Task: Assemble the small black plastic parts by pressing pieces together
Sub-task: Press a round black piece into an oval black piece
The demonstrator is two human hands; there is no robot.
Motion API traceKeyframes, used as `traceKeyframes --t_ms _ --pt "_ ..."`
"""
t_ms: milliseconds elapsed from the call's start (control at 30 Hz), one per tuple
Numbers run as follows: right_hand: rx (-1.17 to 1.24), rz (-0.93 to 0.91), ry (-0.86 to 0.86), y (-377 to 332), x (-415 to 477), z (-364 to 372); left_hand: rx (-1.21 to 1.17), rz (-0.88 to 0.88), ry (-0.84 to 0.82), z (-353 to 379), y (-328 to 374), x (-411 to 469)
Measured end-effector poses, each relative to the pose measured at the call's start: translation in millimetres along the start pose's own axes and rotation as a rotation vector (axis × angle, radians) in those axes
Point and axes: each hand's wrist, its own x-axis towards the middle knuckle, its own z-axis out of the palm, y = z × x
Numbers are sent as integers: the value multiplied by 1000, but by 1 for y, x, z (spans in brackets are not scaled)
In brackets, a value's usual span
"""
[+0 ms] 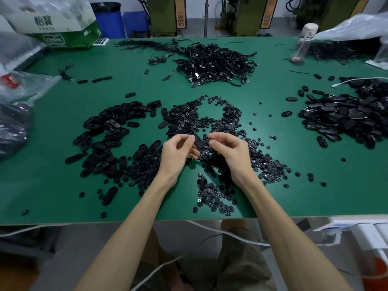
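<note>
Left hand (176, 153) pinches 1 oval (199, 142), right hand (230, 153) seemingly pinches 1 disc (207, 139), not yet joined; oval heap (109, 139) at 9 o'clock and disc heap (201, 116) at 12 await.

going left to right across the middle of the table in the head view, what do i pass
clear plastic bag, left oval-part pile, left hand, held oval part, right hand, right oval-part pile

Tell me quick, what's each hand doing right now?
Left hand: closed, pinching an oval black piece.
Right hand: closed, pinching a small black part, mostly hidden.
</note>
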Motion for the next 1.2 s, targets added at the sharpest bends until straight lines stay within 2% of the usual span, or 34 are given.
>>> traceKeyframes --t_ms 867,1200 --pt "-196 -23 -21 -1 0 6 3 0 6 -1 1 0" --pt "-60 15 6 -3 -3 6 -24 -6 7 0 3 -2"
